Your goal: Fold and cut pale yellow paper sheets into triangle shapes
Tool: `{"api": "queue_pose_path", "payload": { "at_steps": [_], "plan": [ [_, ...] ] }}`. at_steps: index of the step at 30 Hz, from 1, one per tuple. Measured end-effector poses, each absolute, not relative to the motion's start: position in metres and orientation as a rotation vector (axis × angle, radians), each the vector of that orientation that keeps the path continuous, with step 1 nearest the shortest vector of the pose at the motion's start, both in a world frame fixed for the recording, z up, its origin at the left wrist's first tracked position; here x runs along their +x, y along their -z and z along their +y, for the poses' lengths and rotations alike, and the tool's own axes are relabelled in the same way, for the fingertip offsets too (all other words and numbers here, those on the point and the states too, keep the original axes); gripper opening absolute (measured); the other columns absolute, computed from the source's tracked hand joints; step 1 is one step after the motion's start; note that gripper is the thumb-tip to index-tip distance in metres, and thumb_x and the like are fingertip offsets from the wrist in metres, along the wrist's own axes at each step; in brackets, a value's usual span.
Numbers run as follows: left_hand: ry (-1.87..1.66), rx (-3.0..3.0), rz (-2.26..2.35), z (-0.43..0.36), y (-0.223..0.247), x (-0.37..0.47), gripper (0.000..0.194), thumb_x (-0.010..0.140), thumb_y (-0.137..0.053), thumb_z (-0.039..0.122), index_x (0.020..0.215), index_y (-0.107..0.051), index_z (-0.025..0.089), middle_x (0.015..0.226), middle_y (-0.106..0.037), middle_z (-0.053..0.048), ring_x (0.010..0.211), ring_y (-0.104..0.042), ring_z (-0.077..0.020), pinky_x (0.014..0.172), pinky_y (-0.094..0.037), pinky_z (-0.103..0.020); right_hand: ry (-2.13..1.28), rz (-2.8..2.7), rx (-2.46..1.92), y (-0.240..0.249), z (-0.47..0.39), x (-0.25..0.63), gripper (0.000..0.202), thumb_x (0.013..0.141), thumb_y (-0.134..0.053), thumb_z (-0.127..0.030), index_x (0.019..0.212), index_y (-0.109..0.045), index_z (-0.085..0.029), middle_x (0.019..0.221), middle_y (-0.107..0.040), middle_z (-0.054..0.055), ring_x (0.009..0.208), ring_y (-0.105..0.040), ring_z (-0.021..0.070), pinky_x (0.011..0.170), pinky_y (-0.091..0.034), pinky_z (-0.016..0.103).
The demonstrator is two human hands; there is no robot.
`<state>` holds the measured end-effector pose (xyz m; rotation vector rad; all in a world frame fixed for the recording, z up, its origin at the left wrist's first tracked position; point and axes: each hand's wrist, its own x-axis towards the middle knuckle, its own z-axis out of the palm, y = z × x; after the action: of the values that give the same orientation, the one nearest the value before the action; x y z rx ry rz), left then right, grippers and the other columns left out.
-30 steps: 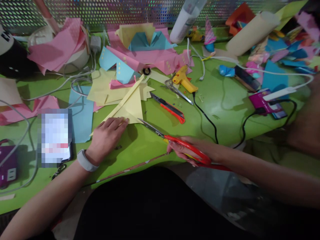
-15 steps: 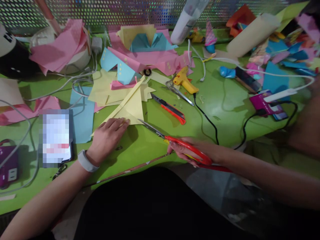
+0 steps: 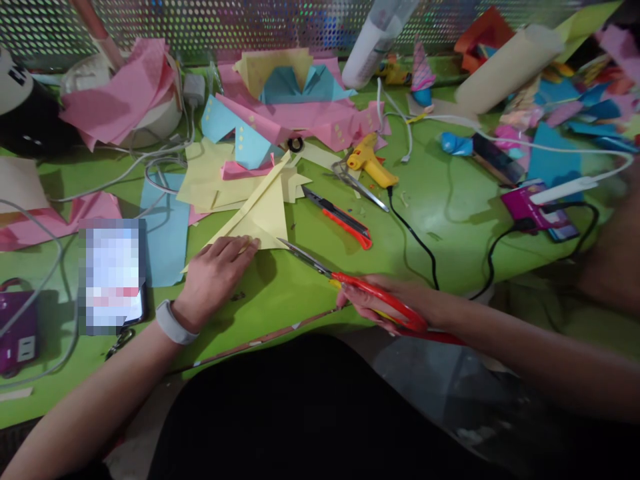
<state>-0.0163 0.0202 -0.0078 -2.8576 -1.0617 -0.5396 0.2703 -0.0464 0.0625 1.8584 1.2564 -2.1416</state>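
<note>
A folded yellow paper (image 3: 267, 217) lies on the green table, a long narrow fold running diagonally along it. My left hand (image 3: 220, 267) presses down on its lower left part, the fingers bent and close together over the paper. In my right hand (image 3: 373, 300) are red-handled scissors (image 3: 380, 293), their blades pointing left. The blade tips meet or overlap the paper's lower right edge; whether they touch it I cannot tell. Other yellow sheets (image 3: 200, 177) lie beneath and behind the folded one.
A red-and-black cutter (image 3: 345, 223), another pair of scissors (image 3: 367, 190) and a yellow glue gun (image 3: 370, 163) lie beyond my right hand. At left are a phone (image 3: 115, 277), blue paper (image 3: 165, 233) and cables. Pink and blue paper pieces (image 3: 310, 120) line the back.
The scissors and my right hand have shifted very slightly to the right. My left hand and the folded yellow paper stay in place.
</note>
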Motion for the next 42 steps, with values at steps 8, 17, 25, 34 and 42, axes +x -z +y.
{"api": "queue_pose_path", "payload": {
  "at_steps": [8, 17, 25, 34, 42],
  "plan": [
    [0.548, -2.886, -1.080, 0.0200, 0.0096, -0.0173, 0.035, 0.095, -0.049, 0.008, 0.125, -0.064, 0.015, 0.120, -0.072, -0.010, 0.106, -0.067, -0.0261, 0.082, -0.059, -0.040, 2.121, 1.292, 1.817, -0.0581, -0.0469, 0.2734, 0.075, 0.068, -0.049, -0.092, 0.088, -0.050, -0.019, 0.051, -0.039, -0.010, 0.038, -0.036, 0.0054, 0.040, -0.035, 0.020],
    [0.565, -2.846, -1.051, 0.0206, 0.0112, -0.0165, 0.031, 0.095, -0.051, 0.008, 0.122, -0.064, 0.015, 0.118, -0.073, -0.008, 0.102, -0.068, -0.0240, 0.079, -0.059, -0.037, 2.097, 1.301, 1.820, -0.0595, -0.0461, 0.2722, 0.075, 0.067, -0.048, -0.092, 0.086, -0.049, -0.020, 0.051, -0.039, -0.010, 0.038, -0.036, 0.0052, 0.040, -0.036, 0.020],
    [0.580, -2.847, -1.047, 0.0206, 0.0104, -0.0165, 0.030, 0.096, -0.050, 0.009, 0.122, -0.064, 0.014, 0.118, -0.073, -0.008, 0.102, -0.069, -0.0237, 0.079, -0.059, -0.038, 2.129, 1.297, 1.805, -0.0590, -0.0466, 0.2726, 0.072, 0.070, -0.049, -0.090, 0.084, -0.048, -0.020, 0.051, -0.039, -0.010, 0.038, -0.037, 0.0048, 0.041, -0.036, 0.020],
    [0.573, -2.844, -1.037, 0.0206, 0.0103, -0.0163, 0.031, 0.096, -0.050, 0.009, 0.122, -0.064, 0.015, 0.118, -0.073, -0.008, 0.102, -0.068, -0.0238, 0.079, -0.059, -0.038, 2.084, 1.365, 1.776, -0.0530, -0.0477, 0.2759, 0.071, 0.072, -0.047, -0.090, 0.084, -0.047, -0.020, 0.052, -0.040, -0.010, 0.038, -0.038, 0.0052, 0.040, -0.038, 0.020],
    [0.586, -2.832, -1.030, 0.0207, 0.0114, -0.0166, 0.029, 0.095, -0.051, 0.008, 0.120, -0.064, 0.014, 0.117, -0.073, -0.008, 0.102, -0.069, -0.0238, 0.077, -0.059, -0.037, 2.081, 1.339, 1.832, -0.0559, -0.0476, 0.2743, 0.070, 0.072, -0.050, -0.088, 0.085, -0.052, -0.019, 0.050, -0.040, -0.010, 0.037, -0.038, 0.0058, 0.039, -0.036, 0.020]
  ]
}}
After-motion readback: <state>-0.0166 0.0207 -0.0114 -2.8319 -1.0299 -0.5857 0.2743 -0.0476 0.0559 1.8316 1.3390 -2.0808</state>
